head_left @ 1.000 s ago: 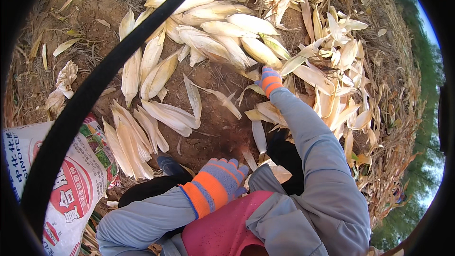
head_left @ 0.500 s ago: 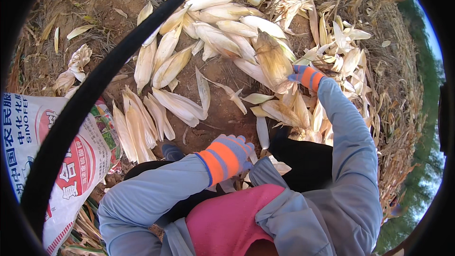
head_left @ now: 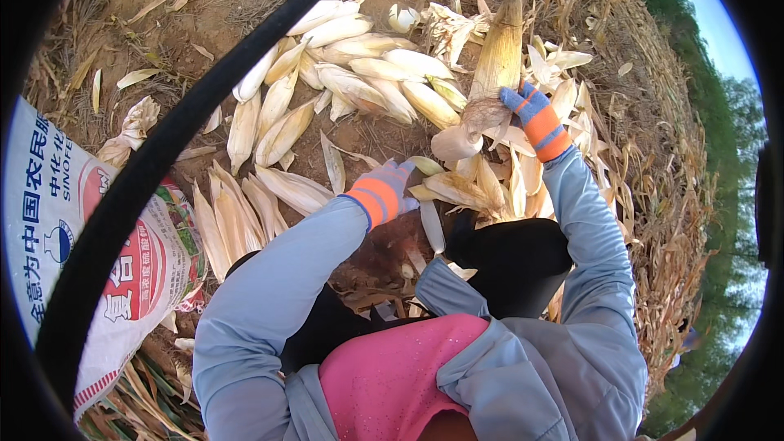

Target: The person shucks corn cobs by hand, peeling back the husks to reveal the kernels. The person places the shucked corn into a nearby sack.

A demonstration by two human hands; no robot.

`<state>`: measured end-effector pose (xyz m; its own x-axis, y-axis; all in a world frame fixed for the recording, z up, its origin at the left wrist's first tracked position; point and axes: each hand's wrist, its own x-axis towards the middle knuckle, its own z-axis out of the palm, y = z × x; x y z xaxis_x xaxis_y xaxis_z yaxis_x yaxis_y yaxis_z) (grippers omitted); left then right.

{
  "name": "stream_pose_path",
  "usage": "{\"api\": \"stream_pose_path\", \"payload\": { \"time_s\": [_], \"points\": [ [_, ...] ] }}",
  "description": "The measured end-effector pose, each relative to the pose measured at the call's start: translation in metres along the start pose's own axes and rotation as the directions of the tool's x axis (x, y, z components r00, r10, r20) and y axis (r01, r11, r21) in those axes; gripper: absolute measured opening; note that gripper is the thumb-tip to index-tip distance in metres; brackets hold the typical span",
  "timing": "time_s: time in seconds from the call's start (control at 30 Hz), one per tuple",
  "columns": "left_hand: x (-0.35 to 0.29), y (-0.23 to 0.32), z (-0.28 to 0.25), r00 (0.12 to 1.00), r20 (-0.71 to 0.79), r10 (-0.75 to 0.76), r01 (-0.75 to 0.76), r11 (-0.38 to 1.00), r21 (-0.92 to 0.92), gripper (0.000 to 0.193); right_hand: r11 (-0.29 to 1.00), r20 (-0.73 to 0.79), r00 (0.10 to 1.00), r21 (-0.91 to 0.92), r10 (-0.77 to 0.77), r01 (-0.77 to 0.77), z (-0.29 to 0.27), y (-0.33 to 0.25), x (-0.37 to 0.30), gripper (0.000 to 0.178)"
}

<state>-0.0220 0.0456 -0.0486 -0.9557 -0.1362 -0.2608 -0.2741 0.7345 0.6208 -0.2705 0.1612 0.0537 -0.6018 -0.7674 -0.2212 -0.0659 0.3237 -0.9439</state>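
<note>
From here, the right hand [head_left: 531,106] grips a corn ear [head_left: 499,53] beside the pile [head_left: 380,69] by its near end, apparently leaving its length free, while the left hand [head_left: 385,189] hangs empty, thumb and fingers apart.

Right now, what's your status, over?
Right hand grips corn ear, narrow end pointing away. Left hand open, near husks. Black strap crosses view.

The bag [head_left: 147,253] on the left is partly hidden by a black strap [head_left: 192,110] and cut off at the edge. The trees [head_left: 727,147] on the right are blurred. The palm of the right hand [head_left: 535,118] is hidden.
</note>
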Motion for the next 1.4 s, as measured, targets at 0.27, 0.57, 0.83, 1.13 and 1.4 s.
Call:
{"api": "stream_pose_path", "payload": {
  "time_s": [0.27,0.57,0.83,1.13,1.4],
  "points": [
    [0.044,0.052,-0.011,0.895,-0.356,0.268,-0.43,0.73,-0.531,0.092,0.916,-0.141,0.989,0.39,-0.043,0.096,0.013,-0.079,-0.043,0.026],
    [0.128,0.019,0.015,0.78,-0.357,0.514,-0.513,0.852,0.105,0.045,0.791,0.176,0.98,0.585,0.095,-0.182,0.032,-0.013,-0.03,0.047],
    [0.139,0.038,0.033,0.757,-0.234,0.611,-0.53,0.363,-0.767,0.051,0.793,0.121,0.991,0.597,0.063,-0.123,0.048,0.005,-0.044,0.041],
    [0.157,0.017,0.07,0.596,-0.541,0.594,-0.7,0.714,0.013,0.039,0.775,-0.154,0.978,0.632,0.14,-0.011,0.079,0.0,-0.045,0.021],
    [0.068,0.034,0.007,0.917,-0.263,0.3,-0.375,0.872,-0.313,0.062,0.909,0.057,0.965,-0.325,-0.257,0.261,0.047,0.053,-0.005,0.027]
  ]
}}
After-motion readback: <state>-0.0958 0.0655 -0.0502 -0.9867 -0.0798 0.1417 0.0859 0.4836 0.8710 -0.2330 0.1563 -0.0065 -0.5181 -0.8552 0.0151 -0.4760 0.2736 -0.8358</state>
